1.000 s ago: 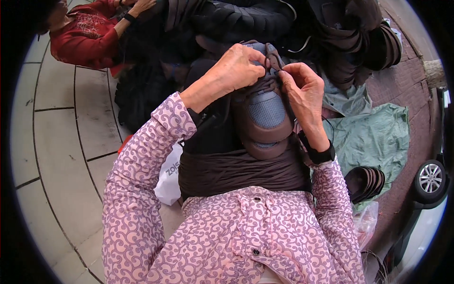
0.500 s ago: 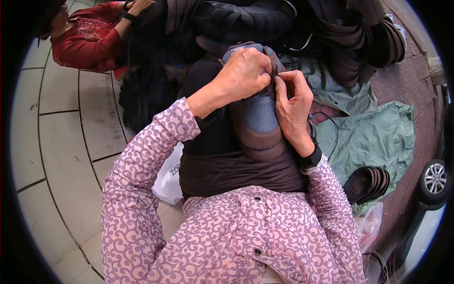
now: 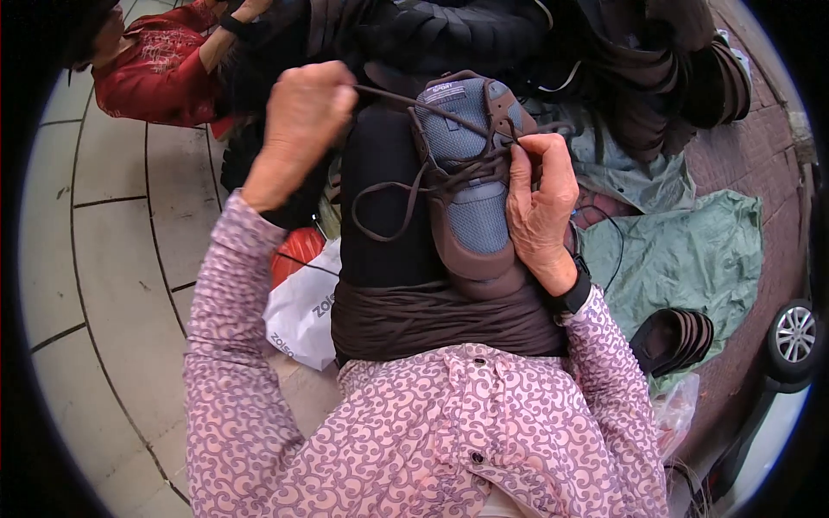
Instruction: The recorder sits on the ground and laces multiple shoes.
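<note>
On my lap rests a brown shoe upper (image 3: 473, 268) with blue-grey mesh, its toe pointing toward me. My left hand (image 3: 306, 121), slightly blurred, is closed on a dark brown shoelace (image 3: 406, 99) and holds it taut up and left of the shoe. That lace runs across the tongue to the eyelets on the right side. My right hand (image 3: 542, 186) pinches at those top right eyelets, thumb and forefinger together on the lace. Another stretch of the lace hangs in a loose loop over my left thigh.
Piles of dark shoe parts (image 3: 449, 39) lie ahead of me. A person in red (image 3: 164, 69) sits at the far left. Green sheeting (image 3: 682, 250) covers ground at right, with stacked brown pieces (image 3: 673, 339) on it. A white bag (image 3: 302, 311) lies beside my left thigh.
My left hand has drawn away from the shoe to the left, pulling the lace out straight. My right hand has stayed at the eyelets. The shoe's tongue and lacing are now uncovered.
</note>
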### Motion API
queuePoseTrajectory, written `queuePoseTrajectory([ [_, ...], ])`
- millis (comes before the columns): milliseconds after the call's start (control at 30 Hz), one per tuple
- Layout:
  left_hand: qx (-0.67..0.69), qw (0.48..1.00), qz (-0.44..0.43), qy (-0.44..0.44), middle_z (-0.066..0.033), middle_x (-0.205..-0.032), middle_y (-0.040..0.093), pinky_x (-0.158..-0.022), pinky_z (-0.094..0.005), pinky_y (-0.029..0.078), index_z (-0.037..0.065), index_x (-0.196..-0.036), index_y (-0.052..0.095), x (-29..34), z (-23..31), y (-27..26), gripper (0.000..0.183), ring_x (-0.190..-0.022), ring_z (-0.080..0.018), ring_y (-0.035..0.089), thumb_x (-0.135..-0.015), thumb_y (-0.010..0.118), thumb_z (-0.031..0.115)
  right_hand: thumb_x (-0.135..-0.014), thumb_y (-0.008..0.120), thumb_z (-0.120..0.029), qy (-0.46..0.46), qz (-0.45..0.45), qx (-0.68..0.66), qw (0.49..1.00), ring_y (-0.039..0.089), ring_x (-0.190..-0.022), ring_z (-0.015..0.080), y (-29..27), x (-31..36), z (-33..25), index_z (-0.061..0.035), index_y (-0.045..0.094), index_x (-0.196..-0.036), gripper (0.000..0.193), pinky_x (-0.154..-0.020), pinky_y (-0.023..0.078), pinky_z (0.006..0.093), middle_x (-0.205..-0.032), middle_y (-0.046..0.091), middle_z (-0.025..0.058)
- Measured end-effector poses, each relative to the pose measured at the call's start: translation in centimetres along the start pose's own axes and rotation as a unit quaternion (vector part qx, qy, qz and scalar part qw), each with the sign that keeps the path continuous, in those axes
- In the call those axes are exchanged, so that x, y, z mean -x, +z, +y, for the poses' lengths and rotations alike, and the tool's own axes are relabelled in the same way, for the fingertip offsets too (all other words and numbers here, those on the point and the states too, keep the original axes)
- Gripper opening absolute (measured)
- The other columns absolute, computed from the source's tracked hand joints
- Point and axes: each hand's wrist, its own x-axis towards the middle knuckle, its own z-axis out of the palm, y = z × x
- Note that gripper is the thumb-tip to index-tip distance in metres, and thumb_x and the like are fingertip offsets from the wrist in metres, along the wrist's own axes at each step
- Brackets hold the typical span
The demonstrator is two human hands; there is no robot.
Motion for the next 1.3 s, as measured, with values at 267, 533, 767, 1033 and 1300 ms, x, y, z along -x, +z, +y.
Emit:
queuePoseTrajectory([
  [267, -0.013, 0.992, -0.006, -0.127, -0.0183, -0.073, 0.070, -0.070, -0.0395, 0.056, 0.003, -0.087, 0.076, 5.6, -9.7, -0.6, 0.020, -0.069, -0.0312, 0.071, -0.082, 0.063, 0.016, -0.086, 0.070, 0.001, -0.030, -0.032, 0.142, 0.989, 0.061, -0.092, 0.0260, -3.6, -5.6, 1.0, -0.0011, 0.064, -0.111, 0.026, -0.078, 0.048, 0.0358, -0.096, 0.059, 0.0114],
  [533, 0.093, 0.979, -0.024, -0.177, -0.0039, -0.062, 0.061, -0.058, -0.0281, 0.045, 0.000, -0.095, 0.074, 8.9, -8.8, 1.4, 0.019, -0.057, -0.0095, 0.055, -0.087, 0.066, 0.014, -0.075, 0.080, -0.001, -0.033, -0.238, 0.048, 0.970, 0.054, -0.098, 0.0252, -3.2, -5.0, -2.3, -0.0054, 0.073, -0.092, 0.020, -0.085, 0.046, 0.0364, -0.099, 0.060, 0.0065],
  [767, 0.110, 0.984, 0.005, -0.141, -0.0062, -0.061, 0.059, -0.057, -0.0295, 0.045, 0.000, -0.094, 0.073, 9.6, -8.6, 2.8, 0.016, -0.055, -0.0119, 0.055, -0.088, 0.066, 0.012, -0.080, 0.076, 0.000, -0.111, -0.336, 0.139, 0.925, 0.056, -0.092, 0.0258, -3.8, -6.9, -2.7, -0.0033, 0.068, -0.092, 0.014, -0.082, 0.045, 0.0353, -0.090, 0.061, 0.0044],
  [1033, 0.085, 0.983, 0.013, -0.165, -0.0086, -0.061, 0.057, -0.056, -0.0312, 0.045, 0.001, -0.092, 0.071, 10.5, -12.0, 3.1, 0.013, -0.054, -0.0144, 0.056, -0.087, 0.065, 0.011, -0.086, 0.081, -0.011, 0.166, -0.427, -0.128, 0.880, 0.062, -0.079, 0.0078, -5.0, -9.8, -2.0, -0.0041, 0.073, -0.099, 0.017, -0.073, 0.052, 0.0233, -0.087, 0.069, -0.0004],
  [1300, 0.008, 0.984, 0.015, -0.175, -0.0127, -0.067, 0.061, -0.062, -0.0359, 0.049, 0.001, -0.096, 0.071, 12.8, -17.4, 1.4, 0.015, -0.061, -0.0209, 0.061, -0.089, 0.064, 0.012, -0.087, 0.078, -0.010, 0.291, -0.358, -0.234, 0.856, 0.065, -0.083, 0.0081, -5.4, -8.9, -1.8, -0.0037, 0.073, -0.103, 0.017, -0.078, 0.053, 0.0228, -0.089, 0.071, 0.0005],
])
